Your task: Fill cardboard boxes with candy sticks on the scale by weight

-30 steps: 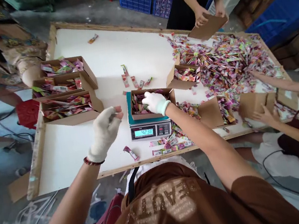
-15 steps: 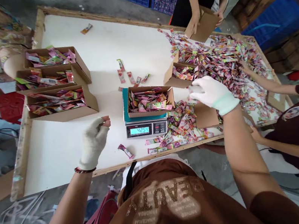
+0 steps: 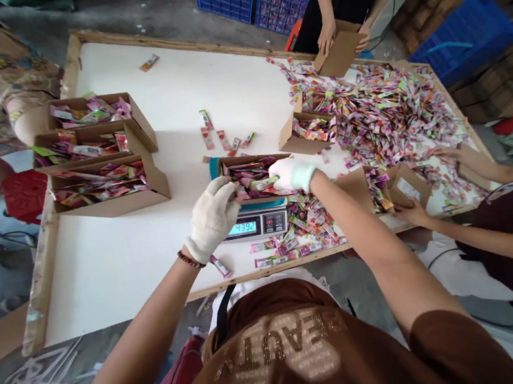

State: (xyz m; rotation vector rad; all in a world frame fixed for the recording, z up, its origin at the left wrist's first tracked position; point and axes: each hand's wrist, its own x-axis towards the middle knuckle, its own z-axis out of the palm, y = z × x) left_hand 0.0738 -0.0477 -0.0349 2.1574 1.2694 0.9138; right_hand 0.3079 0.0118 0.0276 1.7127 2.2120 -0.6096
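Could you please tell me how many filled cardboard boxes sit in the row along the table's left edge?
3: the far box, the middle box and the near box, side by side. None seems hidden.

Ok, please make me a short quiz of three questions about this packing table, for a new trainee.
1. True or false: the box on the scale is empty.
2. How many filled boxes stand together near the left edge of the table? A two, B three, C five.
3. Fill in: the left hand and the right hand both wear white ____.
Key: 1 false, it holds sachets; 2 B; 3 gloves.
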